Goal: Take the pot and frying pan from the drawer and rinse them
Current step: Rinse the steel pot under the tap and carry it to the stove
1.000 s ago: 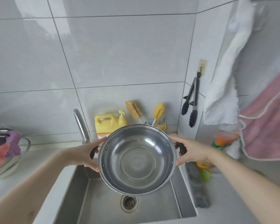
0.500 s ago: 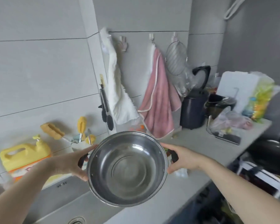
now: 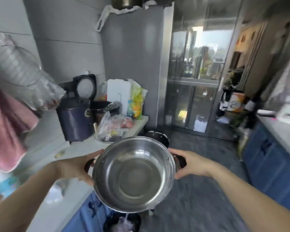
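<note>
Grey counter (image 3: pixel 45 148) is seen at left, blurred, with a pink towel (image 3: pixel 5 129) cut off by the frame edge and one dark cooker (image 3: pixel 77 121) beside bags (image 3: pixel 114 124). One steel pot (image 3: pixel 134 174) is held mid-air over blue cabinets (image 3: pixel 85 213) and dark floor (image 3: pixel 199 198), mouth tilted toward the camera, handles lined up left-right. Left hand (image 3: pixel 75 166) is curled round the left handle, right hand (image 3: pixel 191 164) round the right; both handles are mostly hidden. One fridge (image 3: pixel 134 64) stands behind.
</note>
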Motion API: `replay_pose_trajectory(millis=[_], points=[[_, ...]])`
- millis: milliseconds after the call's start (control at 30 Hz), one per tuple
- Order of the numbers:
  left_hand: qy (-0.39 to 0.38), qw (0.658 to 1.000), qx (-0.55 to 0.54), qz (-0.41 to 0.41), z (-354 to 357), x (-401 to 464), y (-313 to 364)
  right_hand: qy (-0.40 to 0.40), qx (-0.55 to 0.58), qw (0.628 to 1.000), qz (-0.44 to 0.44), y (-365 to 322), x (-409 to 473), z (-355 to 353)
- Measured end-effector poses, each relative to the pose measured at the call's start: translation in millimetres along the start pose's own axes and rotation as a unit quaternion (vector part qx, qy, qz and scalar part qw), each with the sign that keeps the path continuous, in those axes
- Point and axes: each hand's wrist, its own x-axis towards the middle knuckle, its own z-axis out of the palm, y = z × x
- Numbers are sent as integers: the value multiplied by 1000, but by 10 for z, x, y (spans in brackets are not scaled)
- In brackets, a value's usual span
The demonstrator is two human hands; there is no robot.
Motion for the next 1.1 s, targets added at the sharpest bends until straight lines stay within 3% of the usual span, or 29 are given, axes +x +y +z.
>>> replay_pose_trajectory(millis=[300, 433, 700, 1100], points=[[-166, 979, 32, 113, 332, 2298, 1642, 123, 33, 985, 119, 1340, -874, -1341], [-158, 976, 81, 130, 407, 3394, 2220, 174, 66, 971, 149, 1860, -1053, -1856], [-227, 934, 174, 215, 716, 5150, 3846, 279, 120, 929, 211, 2748, -1431, -2886], [-283, 880, 249, 288, 2216, 7587, 6212, 376, 139, 872, 281, 4464, -2332, -4452]])
